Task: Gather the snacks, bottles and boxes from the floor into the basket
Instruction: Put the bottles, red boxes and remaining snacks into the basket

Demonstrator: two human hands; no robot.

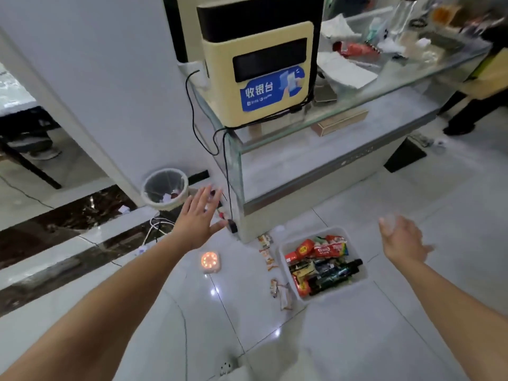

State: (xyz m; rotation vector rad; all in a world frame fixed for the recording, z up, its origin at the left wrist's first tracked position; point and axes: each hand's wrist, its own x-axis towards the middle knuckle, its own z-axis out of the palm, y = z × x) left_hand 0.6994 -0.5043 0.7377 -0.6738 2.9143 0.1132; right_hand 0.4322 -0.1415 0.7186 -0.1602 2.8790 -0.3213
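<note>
A white basket stands on the tiled floor below the glass counter. It holds red snack packets, dark bottles and small boxes. Several small snack packets lie on the floor along the basket's left side, more of these snack packets near its front corner. My left hand is stretched forward, fingers straight, high above the floor to the left of the basket. My right hand is held out to the right of the basket, fingers spread, holding nothing.
A glass counter with a yellow cash-register unit rises behind the basket. A lined waste bin stands by the wall at left. Cables hang down to a floor plug. A small glowing round light sits on the tiles.
</note>
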